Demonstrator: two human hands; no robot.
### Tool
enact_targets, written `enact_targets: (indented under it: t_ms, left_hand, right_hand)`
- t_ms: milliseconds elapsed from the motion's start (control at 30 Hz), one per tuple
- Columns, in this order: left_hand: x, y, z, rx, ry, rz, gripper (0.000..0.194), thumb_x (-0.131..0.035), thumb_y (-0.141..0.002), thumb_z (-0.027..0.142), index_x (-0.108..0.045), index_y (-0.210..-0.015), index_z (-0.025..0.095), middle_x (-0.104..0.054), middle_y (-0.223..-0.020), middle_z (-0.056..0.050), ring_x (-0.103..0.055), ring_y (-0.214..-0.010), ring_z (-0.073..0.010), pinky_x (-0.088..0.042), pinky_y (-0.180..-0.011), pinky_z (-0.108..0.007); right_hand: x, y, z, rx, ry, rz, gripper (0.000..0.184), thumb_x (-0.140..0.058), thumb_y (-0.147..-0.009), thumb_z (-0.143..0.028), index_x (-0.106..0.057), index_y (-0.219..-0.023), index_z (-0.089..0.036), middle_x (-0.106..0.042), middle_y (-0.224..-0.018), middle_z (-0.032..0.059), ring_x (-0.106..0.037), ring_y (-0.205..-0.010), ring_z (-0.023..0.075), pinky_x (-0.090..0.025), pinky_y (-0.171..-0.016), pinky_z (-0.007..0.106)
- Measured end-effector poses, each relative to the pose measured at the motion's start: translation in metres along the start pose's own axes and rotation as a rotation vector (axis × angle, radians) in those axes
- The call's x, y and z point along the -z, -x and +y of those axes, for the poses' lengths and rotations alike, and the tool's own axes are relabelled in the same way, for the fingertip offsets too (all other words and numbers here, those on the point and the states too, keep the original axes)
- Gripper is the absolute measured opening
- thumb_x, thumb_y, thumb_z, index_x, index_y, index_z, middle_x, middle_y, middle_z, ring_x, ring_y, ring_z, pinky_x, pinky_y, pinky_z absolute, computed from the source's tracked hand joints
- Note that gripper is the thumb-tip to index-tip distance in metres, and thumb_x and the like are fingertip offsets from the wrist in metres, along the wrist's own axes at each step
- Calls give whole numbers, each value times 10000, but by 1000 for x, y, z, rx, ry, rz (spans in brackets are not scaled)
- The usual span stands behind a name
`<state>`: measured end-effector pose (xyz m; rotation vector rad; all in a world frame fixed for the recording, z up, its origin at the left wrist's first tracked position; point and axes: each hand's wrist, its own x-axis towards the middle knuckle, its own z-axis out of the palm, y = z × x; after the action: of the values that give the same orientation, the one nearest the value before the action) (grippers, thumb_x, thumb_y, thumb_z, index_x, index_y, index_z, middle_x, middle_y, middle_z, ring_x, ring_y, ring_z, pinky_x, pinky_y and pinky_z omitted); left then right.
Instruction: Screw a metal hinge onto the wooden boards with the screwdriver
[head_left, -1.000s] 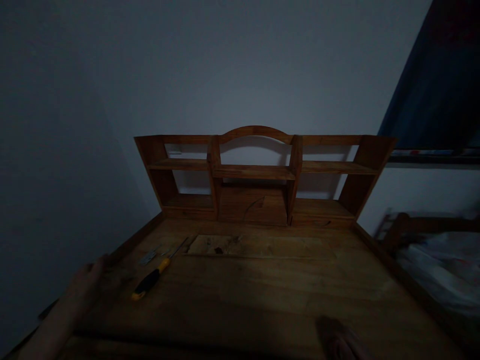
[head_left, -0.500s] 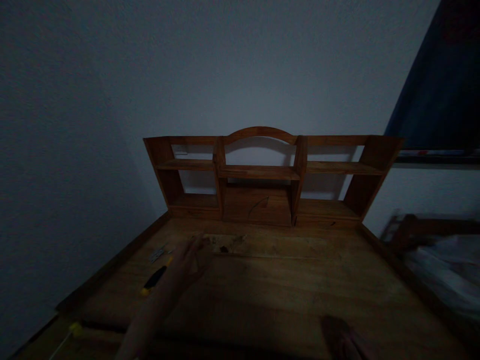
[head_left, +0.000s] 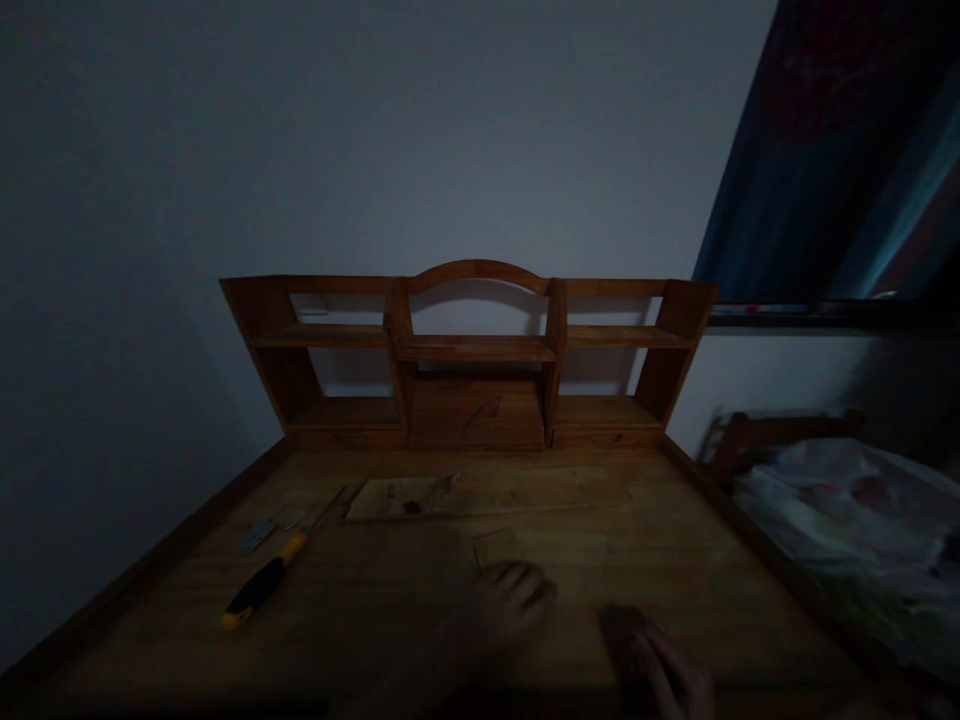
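Observation:
My left hand point(head_left: 517, 598), slightly blurred, is over the middle of the wooden desk with its fingers curled. At its fingertips is a small, flat, pale squarish piece point(head_left: 497, 547), which looks gripped; its kind is hard to tell in the dim light. Close by on the right, my right hand point(head_left: 670, 668) is closed on a dark, rounded piece point(head_left: 621, 632) whose kind I cannot make out. A screwdriver point(head_left: 259, 590) with a black and yellow handle lies to the left. Small metal pieces point(head_left: 257, 535) rest beyond it.
A long thin wooden strip point(head_left: 525, 493), marked dark at its left end, lies across the desktop point(head_left: 360, 620). Behind it stands a wooden shelf unit point(head_left: 476, 348) against the wall. Raised edges flank the desk. Plastic-wrapped things point(head_left: 847, 510) are at the right.
My left hand has moved right, from beside the screwdriver to near my right hand, with the small pale piece at its fingers. The view has turned rightward, and the screwdriver is uncovered.

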<state>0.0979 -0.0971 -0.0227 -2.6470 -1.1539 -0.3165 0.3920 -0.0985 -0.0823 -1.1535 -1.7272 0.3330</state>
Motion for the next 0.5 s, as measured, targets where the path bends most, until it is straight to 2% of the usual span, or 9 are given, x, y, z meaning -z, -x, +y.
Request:
enact_targets:
  t_ms: [167,300,400,500]
  left_hand:
    - [-23,5,-7,110,126,30,549,-469,-915,91,-415,-1437,252,-564,-1342,-126,-565,-1201,-262,-523,-932,-351]
    - [-35,7,-21,148,232,39,632,-448,-880,32,-397,-1450,301,-548,-1372,-86,-542,-1242,-243,-492,-1017,-354]
    - [-26,13,-29,167,385,45,630,-445,-884,54,-410,-1445,338,-530,-1403,-40,-528,-1261,-224,-459,-1069,-358]
    - [8,30,-49,265,547,82,549,-481,-895,166,-468,-1412,351,-517,-1422,-28,-523,-1269,-229,-441,-1083,-374]
  right_hand:
    - [-2,4,-4,-51,-26,-3,363,-554,-884,-467,-781,-913,-185,-758,-981,114,-731,-886,266,-573,-823,297]
    - [-3,10,7,-75,-29,9,374,-560,-869,-498,-782,-899,-198,-759,-974,106,-724,-913,278,-565,-853,324]
    - [-2,11,13,-91,-36,-22,386,-552,-871,-513,-784,-920,-209,-761,-956,98,-722,-923,278,-570,-841,316]
    - [-2,10,14,-67,-37,-31,421,-542,-866,-556,-793,-909,-221,-765,-939,97,-728,-897,279,-583,-807,318]
